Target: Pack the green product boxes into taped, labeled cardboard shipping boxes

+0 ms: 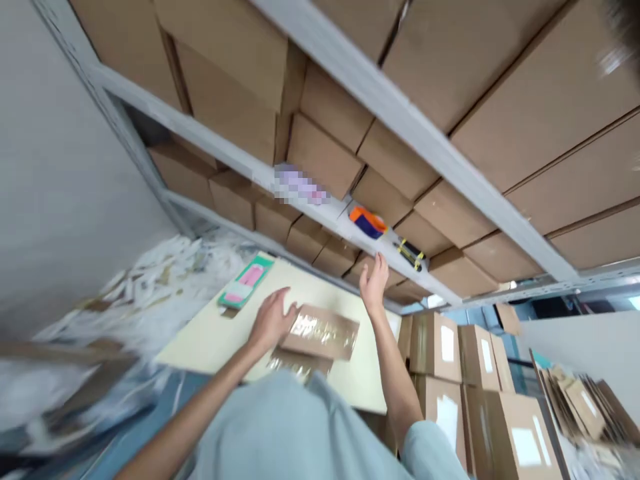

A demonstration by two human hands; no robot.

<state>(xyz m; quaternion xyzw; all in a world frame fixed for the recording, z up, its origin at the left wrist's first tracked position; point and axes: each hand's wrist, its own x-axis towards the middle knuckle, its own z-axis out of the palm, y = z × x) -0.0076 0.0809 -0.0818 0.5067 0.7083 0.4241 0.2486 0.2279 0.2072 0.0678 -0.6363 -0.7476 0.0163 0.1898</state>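
Observation:
On a pale table (200, 340), a taped brown cardboard package (325, 332) lies on another taped piece (300, 363). My left hand (273, 321) is at the package's left end, its fingers apart; whether they touch the cardboard is unclear. My right hand (374, 283) is raised beyond the table's right side, below a shelf rail, with fingers spread and nothing in them. Above it, a black and yellow tool (410, 255) and an orange and purple item (369, 222) rest on the rail. A green tray with pink contents (247, 281) sits at the table's far left.
Metal shelving (430, 143) packed with cardboard boxes rises in front. Labelled boxes (445, 347) are stacked at the right. White crumpled material (145, 300) is heaped at the left, and flattened cardboard (575, 400) stands at the far right.

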